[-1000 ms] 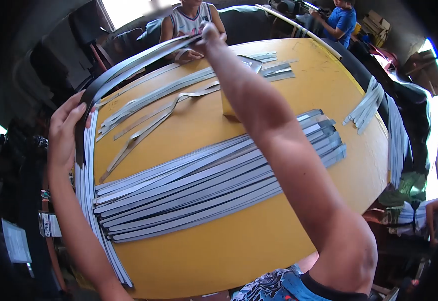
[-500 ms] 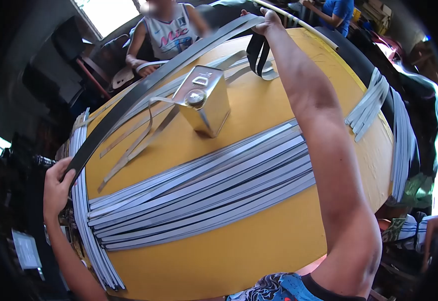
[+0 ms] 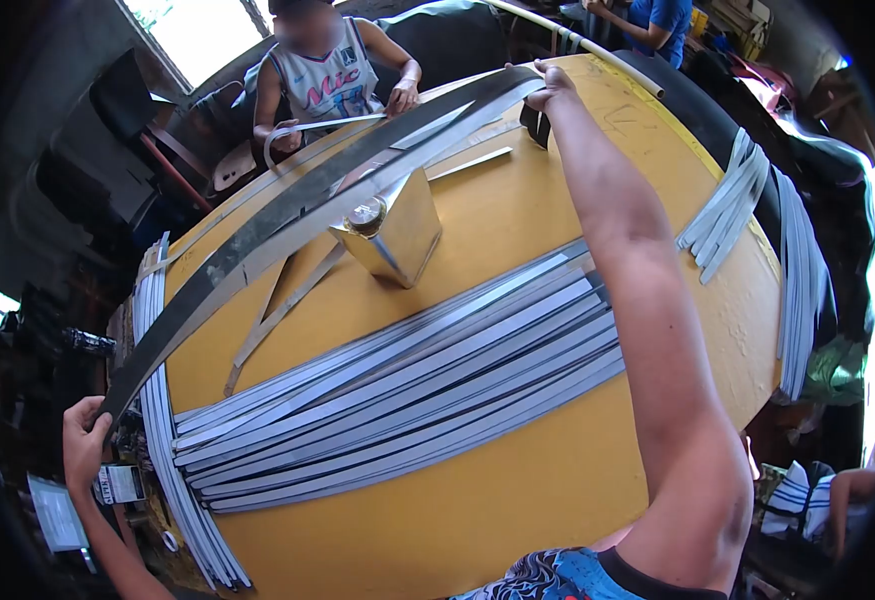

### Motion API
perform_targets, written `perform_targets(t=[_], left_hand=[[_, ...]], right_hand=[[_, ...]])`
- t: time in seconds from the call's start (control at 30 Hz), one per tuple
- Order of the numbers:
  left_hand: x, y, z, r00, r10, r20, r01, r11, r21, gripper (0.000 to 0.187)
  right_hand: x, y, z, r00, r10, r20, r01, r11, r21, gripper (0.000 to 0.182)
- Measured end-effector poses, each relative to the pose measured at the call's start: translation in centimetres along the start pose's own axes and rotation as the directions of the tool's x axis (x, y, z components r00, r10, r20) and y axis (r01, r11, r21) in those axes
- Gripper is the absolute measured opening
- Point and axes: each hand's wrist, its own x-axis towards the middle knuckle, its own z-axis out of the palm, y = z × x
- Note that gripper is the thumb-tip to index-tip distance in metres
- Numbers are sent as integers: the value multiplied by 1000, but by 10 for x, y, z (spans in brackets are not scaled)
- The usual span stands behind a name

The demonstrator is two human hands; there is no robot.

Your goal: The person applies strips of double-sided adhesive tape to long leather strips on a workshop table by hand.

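Observation:
A long black strip [image 3: 247, 240] with a pale grey face stretches diagonally above the yellow table [image 3: 437, 535], one end in each hand. At the lower left, my left hand [image 3: 83, 445] pinches its near end beyond the table's edge. My right hand [image 3: 554, 90] grips the far end at the top, with a short dark loop [image 3: 535, 125] hanging beneath. The strip bows and partly covers a square metal tin [image 3: 402, 235] standing on the table. Below the tin lies a broad bundle of grey-white strips [image 3: 397, 405], partly behind my right forearm.
More strips [image 3: 157, 420] lie along the table's left edge. Others rest at the right [image 3: 727, 205], and a bundle [image 3: 797, 290] hangs off that side. Across the table, a person [image 3: 327, 75] holds a white strip. Another person in blue [image 3: 657, 30] is farther back.
My left hand has moved down and left, and my right hand slightly down. The strip has twisted, showing more of its pale face. The person opposite now has both hands at the white strip.

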Motion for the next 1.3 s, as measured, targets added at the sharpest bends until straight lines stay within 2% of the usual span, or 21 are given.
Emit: perform_targets(t=[0.03, 0.13, 0.17, 0.2, 0.27, 0.3, 0.33, 0.37, 0.4, 0.47, 0.5, 0.6, 0.7, 0.83, 0.93, 1.0, 1.07, 1.1, 1.2, 1.23, 1.3], left_hand=[[1, -1, -3, 996, -20, 86, 20, 1000, 4, 17], [-7, -1, -1, 996, -54, 77, 57, 998, -32, 18], [-8, -9, -3, 995, -57, 76, 59, 998, -32, 18], [-8, -23, -7, 996, -38, 75, 37, 999, 12, 18], [-9, -41, -12, 997, -19, 77, 15, 998, 57, 18], [-12, -39, -11, 995, -70, 73, 68, 997, 22, 18], [-12, -36, -9, 990, -119, 74, 121, 993, -14, 19], [-9, -31, -13, 970, -160, 184, 151, 987, 57, 23], [-7, -35, -12, 969, -158, 187, 151, 987, 55, 23], [-3, -49, -16, 973, -156, 171, 151, 987, 47, 26], [-2, -56, -17, 973, -152, 175, 146, 988, 47, 26], [-1, -61, -17, 981, -126, 147, 123, 992, 34, 26], [-1, -51, -14, 959, -173, 226, 168, 985, 42, 25], [-5, -51, -11, 973, -145, 181, 146, 989, 11, 21], [-12, -48, -7, 975, -117, 188, 120, 993, -7, 18], [-20, -49, -1, 979, -97, 179, 99, 995, -4, 18], [-27, -52, 6, 985, -58, 161, 62, 998, -16, 17], [-27, -54, 7, 970, -86, 227, 88, 996, -1, 17], [-38, -65, 11, 965, -131, 226, 143, 989, -37, 17], [-41, -79, 12, 980, -101, 172, 112, 992, -56, 18], [-48, -88, 11, 971, -116, 208, 126, 992, -33, 18]], right_hand=[[0, 1, -3, 998, -42, -40, 41, 998, -40, 33], [30, 4, -28, 992, -60, -111, 55, 997, -47, 22], [61, -1, -47, 995, -23, -92, 27, 999, 36, 15], [55, -1, -51, 991, -34, -130, 27, 998, -57, 14], [28, -2, -47, 979, 34, -202, -55, 994, -99, 14], [28, -2, -51, 978, 33, -204, -54, 994, -97, 14], [28, -4, -56, 964, -12, -266, -56, 968, -245, 14], [28, -6, -59, 955, -41, -293, -58, 946, -319, 14], [37, -9, -66, 945, -69, -320, -65, 919, -390, 15], [93, -24, -100, 961, 0, -278, -70, 968, -239, 26], [80, -24, -93, 960, -4, -280, -65, 969, -238, 26], [17, -28, -60, 873, -225, -432, 57, 928, -368, 17], [14, -48, -65, 952, -221, -213, 165, 953, -255, 18], [20, -90, -80, 993, -93, -78, 84, 989, -118, 19], [5, -112, -86, 973, -201, -115, 186, 974, -132, 18], [3, -129, -92, 978, -196, -77, 179, 966, -188, 18], [-11, -131, -93, 960, -278, -46, 267, 951, -158, 20], [-15, -134, -95, 953, -300, -53, 291, 948, -127, 25], [-24, -145, -105, 955, -293, -47, 289, 954, -79, 29], [-19, -156, -116, 976, -217, 23, 218, 973, -80, 32], [-19, -164, -133, 975, -223, 21, 224, 968, -113, 33]])
